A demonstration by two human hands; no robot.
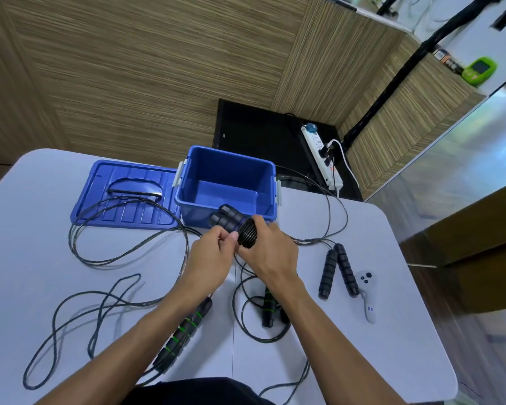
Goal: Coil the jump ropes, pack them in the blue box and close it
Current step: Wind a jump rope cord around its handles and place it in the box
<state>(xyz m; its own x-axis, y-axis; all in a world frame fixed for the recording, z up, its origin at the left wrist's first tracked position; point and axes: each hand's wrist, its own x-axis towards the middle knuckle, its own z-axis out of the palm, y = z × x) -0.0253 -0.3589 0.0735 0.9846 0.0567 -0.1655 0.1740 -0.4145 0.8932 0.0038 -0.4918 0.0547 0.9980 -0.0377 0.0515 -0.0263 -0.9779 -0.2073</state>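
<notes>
Both hands (240,252) around coiled rope (246,232)

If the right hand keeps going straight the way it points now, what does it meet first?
Probably the near wall of the blue box, just beyond the wound rope bundle the right hand grips. Depth is unclear; it may pass over the rim.

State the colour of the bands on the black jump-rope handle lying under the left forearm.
Bright green bands on the black foam jump-rope handle, seen best in the head view.
</notes>
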